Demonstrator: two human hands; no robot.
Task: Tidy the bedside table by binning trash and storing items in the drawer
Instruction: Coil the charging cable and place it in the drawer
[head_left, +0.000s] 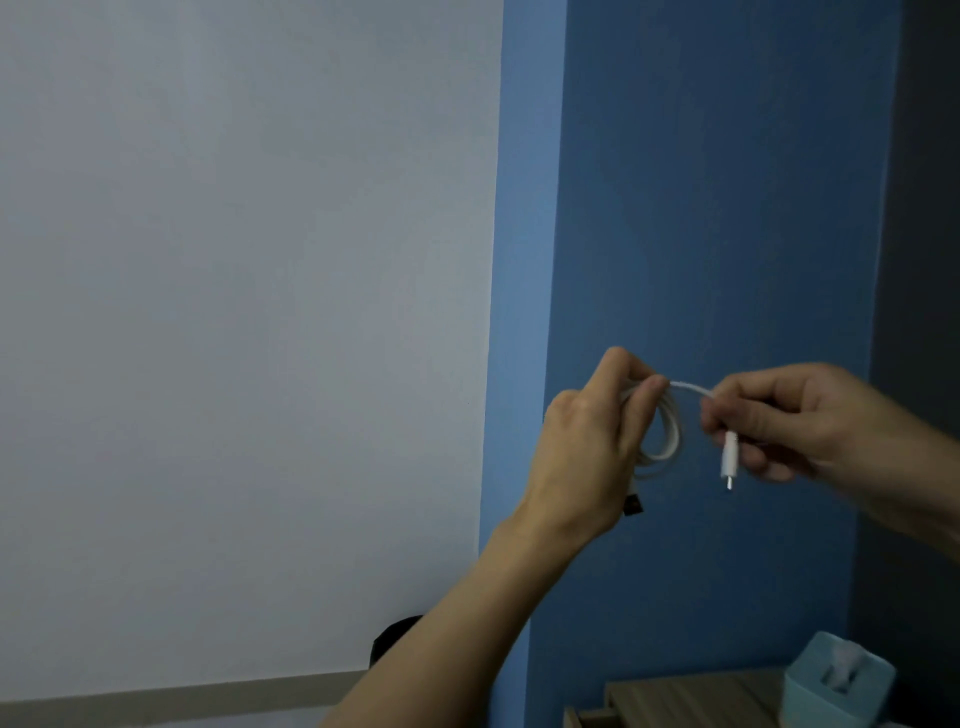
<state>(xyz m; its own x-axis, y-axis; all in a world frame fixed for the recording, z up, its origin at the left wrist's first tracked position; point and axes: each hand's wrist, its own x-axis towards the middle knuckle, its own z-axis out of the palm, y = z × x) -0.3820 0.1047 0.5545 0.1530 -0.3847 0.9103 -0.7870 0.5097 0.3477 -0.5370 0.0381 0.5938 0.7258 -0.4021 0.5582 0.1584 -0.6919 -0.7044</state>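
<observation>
A white charging cable (669, 431) is held up in the air in front of the blue wall. My left hand (592, 447) grips the coiled loops of it, and a small dark plug end (632, 505) hangs below that hand. My right hand (795, 415) pinches the free end, whose white connector (729, 460) points down. A short stretch of cable runs between the two hands. The wooden bedside table (691, 696) shows only at the bottom right, well below both hands.
A light blue tissue box (836, 680) stands on the table's right side. A drawer front edge (592, 719) shows at the table's left. A dark round object (395, 636) sits behind my left forearm by the white wall.
</observation>
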